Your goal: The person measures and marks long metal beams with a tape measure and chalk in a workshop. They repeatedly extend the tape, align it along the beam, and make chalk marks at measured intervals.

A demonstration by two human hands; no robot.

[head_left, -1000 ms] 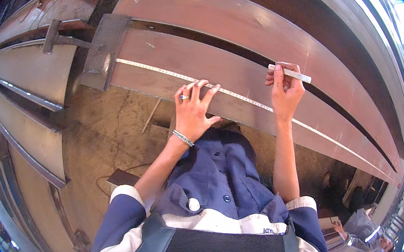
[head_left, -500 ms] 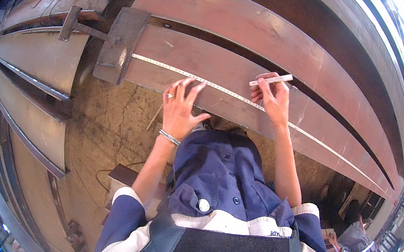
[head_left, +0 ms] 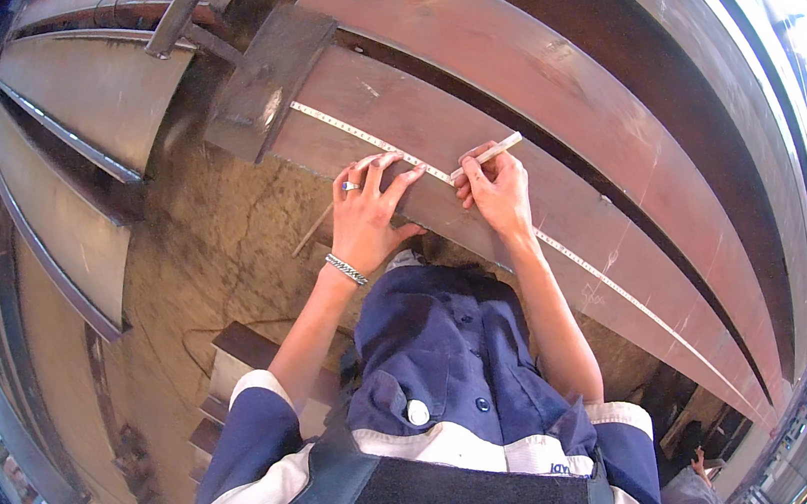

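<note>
A white measuring tape (head_left: 348, 131) runs lengthwise along a long reddish-brown steel plate (head_left: 602, 228), from a dark flat steel block (head_left: 271, 77) at the far left toward the lower right. My left hand (head_left: 365, 206) has its fingers spread, with the fingertips resting on the tape's near edge. Just right of it, my right hand (head_left: 499, 185) pinches a slim white chalk stick (head_left: 500, 147), tilted up to the right. Its lower end meets the plate beside the tape, and the fingers partly hide it. The right hand covers a stretch of the tape.
A second curved steel plate (head_left: 501, 59) lies beyond a dark narrow gap. A T-shaped steel piece (head_left: 176, 20) rests by the block. Greyish plates (head_left: 64, 193) stand at left, above the brown floor (head_left: 208, 216). Another person (head_left: 690, 494) is at the lower right.
My right hand has moved left along the tape, closer to my left hand, and the chalk stick has tilted from level to slanting down onto the plate. My left fingers stay at the tape.
</note>
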